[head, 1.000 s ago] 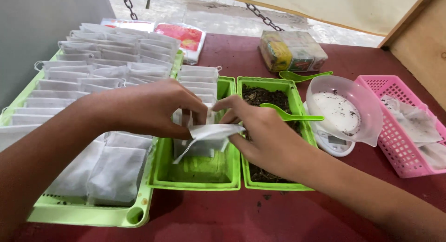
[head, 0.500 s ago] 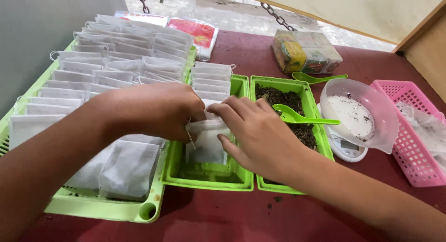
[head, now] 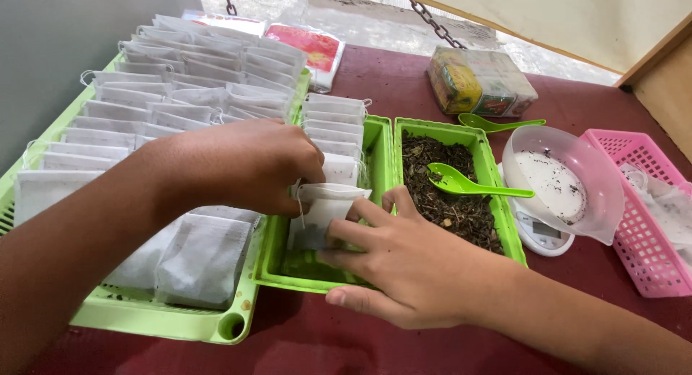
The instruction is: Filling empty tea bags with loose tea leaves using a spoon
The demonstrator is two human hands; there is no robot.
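Observation:
Both hands hold one small white filter bag (head: 323,215) upright inside a green tray (head: 288,278). My left hand (head: 238,166) pinches the bag's top edge. My right hand (head: 393,263) presses its fingers against the bag's front and lower side. Behind the bag, more white bags (head: 333,126) stand in a row in the same tray. A second green tray (head: 508,231) to the right holds dark loose tea leaves with a green spoon (head: 465,184) lying on them.
A large green tray (head: 155,321) at left holds several rows of filled white bags. A clear bowl (head: 562,184) sits tilted on a small white scale. A pink basket (head: 634,224) is at far right; a second green spoon (head: 497,123) and packets lie behind.
The bag was held up and open a second ago; both hands have since lowered it into the green tray, where it stands. The camera moved closer.

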